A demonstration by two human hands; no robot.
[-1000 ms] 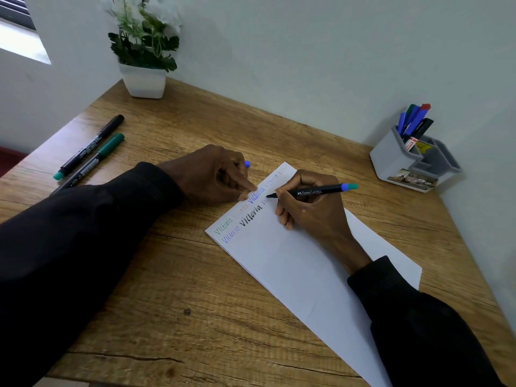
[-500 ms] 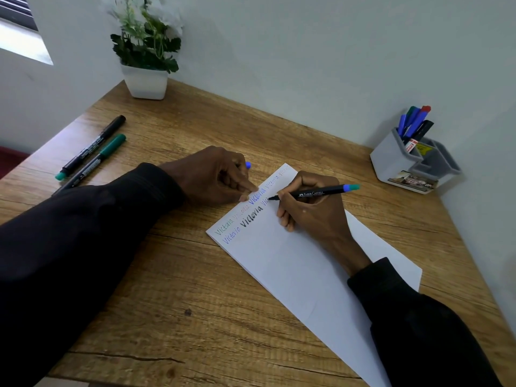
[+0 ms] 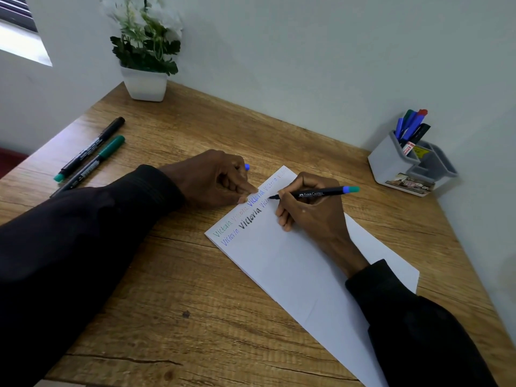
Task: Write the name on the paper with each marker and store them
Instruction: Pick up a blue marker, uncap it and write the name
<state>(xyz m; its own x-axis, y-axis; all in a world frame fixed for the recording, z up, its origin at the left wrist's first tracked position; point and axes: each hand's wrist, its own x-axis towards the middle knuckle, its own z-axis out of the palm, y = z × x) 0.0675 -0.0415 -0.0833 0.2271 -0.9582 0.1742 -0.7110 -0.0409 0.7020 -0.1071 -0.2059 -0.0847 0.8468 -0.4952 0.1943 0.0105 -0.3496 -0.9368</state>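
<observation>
A white sheet of paper (image 3: 293,269) lies slanted on the wooden desk (image 3: 173,317), with a name written several times in different colours along its top edge. My right hand (image 3: 310,213) grips a black marker (image 3: 312,193) with a blue and teal end, its tip touching the paper in the second line. My left hand (image 3: 215,180) curls round a blue cap (image 3: 246,167) while one fingertip presses the paper's upper edge.
Two markers, one black (image 3: 92,148) and one green-capped (image 3: 92,164), lie at the desk's left side. A grey holder (image 3: 391,163) with several markers stands at the back right by the wall. A white potted plant (image 3: 143,82) sits in the far corner.
The marker tip has crept slightly along the second line of writing. My left hand stays put on the paper's edge.
</observation>
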